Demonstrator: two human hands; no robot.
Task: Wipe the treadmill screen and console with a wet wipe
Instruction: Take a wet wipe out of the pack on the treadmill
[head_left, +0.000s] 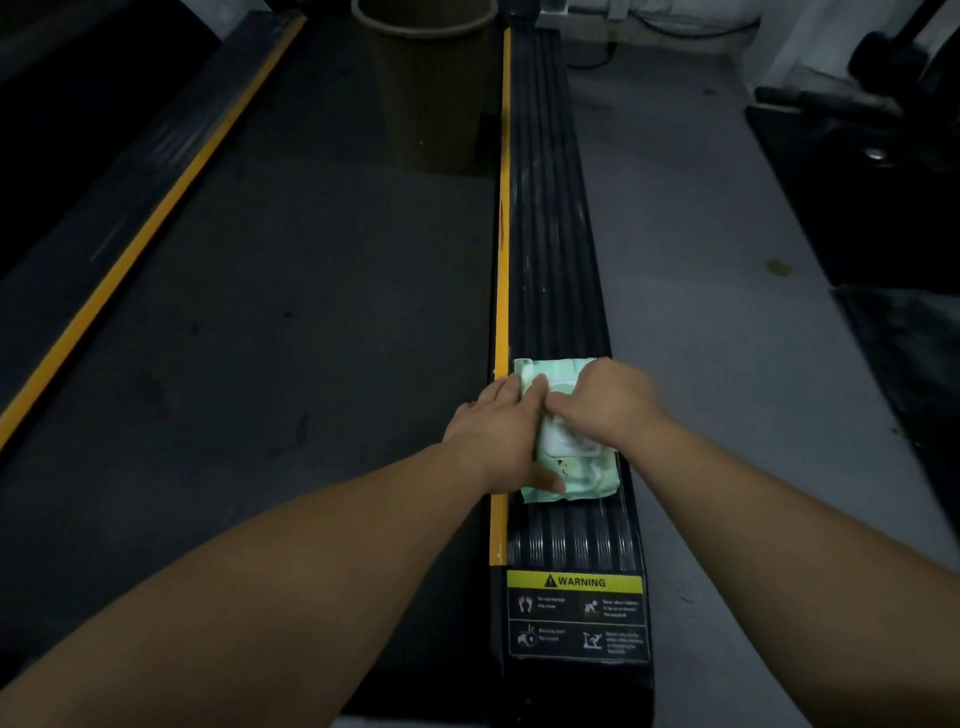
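A pale green pack of wet wipes (592, 478) lies on the treadmill's black ribbed side rail (556, 260), to the right of the dark belt (311, 312). My left hand (498, 436) lies flat on the pack's left edge, thumb along its near side, holding it down. My right hand (608, 400) rests on top, its fingers pinching at the white lid flap (558, 439) in the pack's middle. Whether a wipe is being pulled out is hidden under the fingers. The treadmill's screen and console are out of view.
A brown waste bin (426, 78) stands on the belt's far end. A yellow strip (501, 260) edges the rail. A warning label (576, 613) sits on the rail's near end. Grey floor (701, 312) lies to the right, with dark gym equipment (872, 156) beyond it.
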